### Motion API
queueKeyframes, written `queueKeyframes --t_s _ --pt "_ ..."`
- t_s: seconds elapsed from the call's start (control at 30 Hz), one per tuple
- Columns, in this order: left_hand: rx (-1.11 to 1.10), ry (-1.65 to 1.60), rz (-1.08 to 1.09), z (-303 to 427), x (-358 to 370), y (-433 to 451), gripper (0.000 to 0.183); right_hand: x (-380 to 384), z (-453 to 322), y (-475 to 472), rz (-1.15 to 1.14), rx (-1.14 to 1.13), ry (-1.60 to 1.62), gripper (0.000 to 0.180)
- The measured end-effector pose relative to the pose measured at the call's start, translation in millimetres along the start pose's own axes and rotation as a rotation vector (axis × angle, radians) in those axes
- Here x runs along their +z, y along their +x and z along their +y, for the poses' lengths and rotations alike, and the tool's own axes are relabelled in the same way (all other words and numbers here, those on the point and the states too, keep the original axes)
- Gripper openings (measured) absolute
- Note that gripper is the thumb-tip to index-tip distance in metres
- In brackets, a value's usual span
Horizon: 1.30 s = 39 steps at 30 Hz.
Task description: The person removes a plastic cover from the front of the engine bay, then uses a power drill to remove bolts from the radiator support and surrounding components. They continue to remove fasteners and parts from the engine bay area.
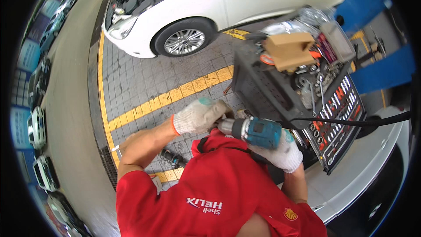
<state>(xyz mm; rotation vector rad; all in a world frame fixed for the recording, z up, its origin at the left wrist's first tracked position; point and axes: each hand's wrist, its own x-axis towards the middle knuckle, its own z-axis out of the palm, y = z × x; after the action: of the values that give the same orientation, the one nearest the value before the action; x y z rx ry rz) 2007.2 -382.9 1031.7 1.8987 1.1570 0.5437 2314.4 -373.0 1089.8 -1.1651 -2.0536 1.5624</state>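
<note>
A teal and black power drill (263,132) points to the left in front of my chest. My right hand (285,155), in a white knit work glove, is wrapped around its handle, which is mostly hidden. At the drill's grey front end (226,126), my gloved left hand (201,116) curls its fingers close to the tip. Whether those fingers pinch a small part or only touch the nose cannot be made out. Dirt darkens the left glove's fingertips. Below both hands is the red work shirt (204,177) that I wear.
At right stands a black tool cart (260,85) with an open socket set (338,118), a cardboard box (289,51) and loose wrenches. A white car (230,3) with its hood up is ahead. A black cable (355,122) crosses the cart. A dark tool (171,158) lies on the floor.
</note>
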Motion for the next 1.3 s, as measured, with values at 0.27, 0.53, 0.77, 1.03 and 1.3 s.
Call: queueKeyframes --t_s 0.27,0.53,0.77,1.03,1.3 --pt "-0.278 0.050 0.470 -23 -81 -177 0.072 119 -86 140 -0.419 -0.167 -0.107 0.034" --pt "-0.456 0.093 0.890 -55 -111 -286 0.051 233 -136 238 -0.737 -0.442 -0.034 0.051" --pt "-0.571 0.030 1.047 -126 -183 -324 0.075 310 -163 351 -0.786 -0.688 -0.019 0.043" --pt "-0.510 0.090 0.995 -253 -370 -326 0.077 365 -228 537 -0.865 -0.439 -0.103 0.049" --pt "-0.357 0.061 0.895 -371 -539 -311 0.075 405 -286 664 -0.622 -0.402 -0.096 0.043"
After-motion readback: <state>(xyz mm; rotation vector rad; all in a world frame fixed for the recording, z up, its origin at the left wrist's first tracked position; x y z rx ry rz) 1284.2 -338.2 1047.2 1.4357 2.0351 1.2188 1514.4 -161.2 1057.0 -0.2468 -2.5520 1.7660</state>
